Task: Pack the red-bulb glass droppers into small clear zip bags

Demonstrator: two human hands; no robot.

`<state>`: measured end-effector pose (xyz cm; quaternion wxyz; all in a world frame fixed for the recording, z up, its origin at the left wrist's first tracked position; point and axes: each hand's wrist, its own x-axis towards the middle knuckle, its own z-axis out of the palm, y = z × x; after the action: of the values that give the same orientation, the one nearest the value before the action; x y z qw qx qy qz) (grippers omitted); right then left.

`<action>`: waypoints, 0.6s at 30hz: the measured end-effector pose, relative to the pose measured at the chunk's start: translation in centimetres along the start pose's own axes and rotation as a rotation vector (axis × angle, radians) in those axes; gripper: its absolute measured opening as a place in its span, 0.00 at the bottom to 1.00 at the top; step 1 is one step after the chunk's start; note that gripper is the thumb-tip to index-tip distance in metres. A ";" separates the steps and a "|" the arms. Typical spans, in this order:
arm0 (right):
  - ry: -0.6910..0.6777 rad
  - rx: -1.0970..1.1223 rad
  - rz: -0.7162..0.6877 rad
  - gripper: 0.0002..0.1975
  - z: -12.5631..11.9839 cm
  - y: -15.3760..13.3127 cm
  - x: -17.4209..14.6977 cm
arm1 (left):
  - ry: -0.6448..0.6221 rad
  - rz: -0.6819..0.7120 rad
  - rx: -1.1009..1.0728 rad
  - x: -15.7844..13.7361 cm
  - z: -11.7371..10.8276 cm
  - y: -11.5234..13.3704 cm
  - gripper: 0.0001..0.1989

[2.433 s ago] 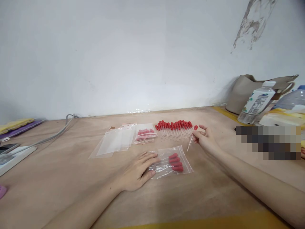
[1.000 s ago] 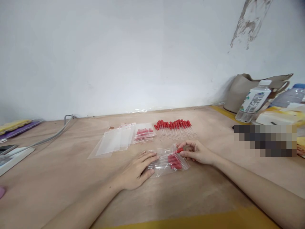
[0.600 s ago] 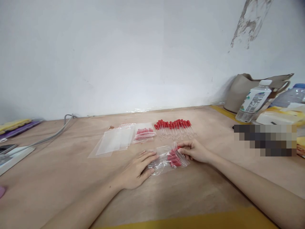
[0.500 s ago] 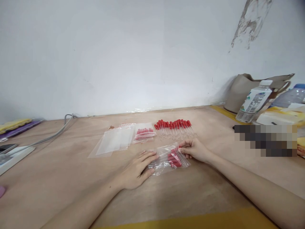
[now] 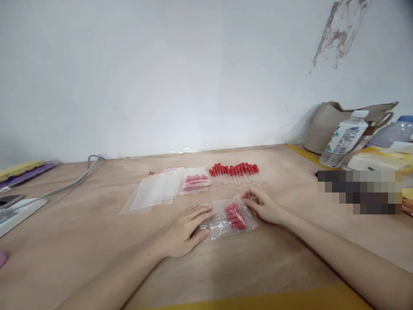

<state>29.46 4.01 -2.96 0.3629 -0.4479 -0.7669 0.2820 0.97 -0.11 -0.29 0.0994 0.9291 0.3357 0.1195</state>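
In front of me lies a clear zip bag (image 5: 217, 230) holding several droppers with red bulbs (image 5: 237, 217), their bulbs toward the right end. My left hand (image 5: 187, 232) rests with fingers stretched out over the bag's left end. At the upper right corner of the bag, my right hand (image 5: 261, 206) is closed, thumb and fingers pinching the edge near the opening. Just beyond the bag, more red-bulbed droppers (image 5: 234, 170) lie loose in a row. To their left is a filled bag (image 5: 195, 183) with red bulbs inside, beside several flat, see-through bags (image 5: 151, 191).
A tilted water bottle (image 5: 345, 137) and a grey-brown bag (image 5: 322, 125) stand at the back right by a blurred patch. On the left, a grey cable (image 5: 75, 183) runs to a white power strip (image 5: 22, 215). A white wall rises behind the table.
My right hand has drawn its fingers off the red bulbs to the bag's edge, so the bulbs show more fully. The left hand has stayed in place.
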 end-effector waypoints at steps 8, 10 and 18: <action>-0.068 -0.463 -0.512 0.19 -1.7 0.0 -0.7 | -0.007 -0.014 0.001 -0.1 0.0 -0.2 0.22; -0.059 -0.467 -0.561 0.16 -1.2 0.1 -0.7 | -0.007 -0.013 0.004 -0.1 0.1 -0.2 0.21; -0.006 -0.158 -0.436 0.09 -0.4 -0.4 -1.2 | 0.306 -0.109 0.095 0.0 0.7 -0.6 0.18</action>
<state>30.01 2.84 -2.76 0.3769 -0.2976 -0.8663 0.1372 0.85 0.29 -1.07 0.0095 0.8841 0.4021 0.2380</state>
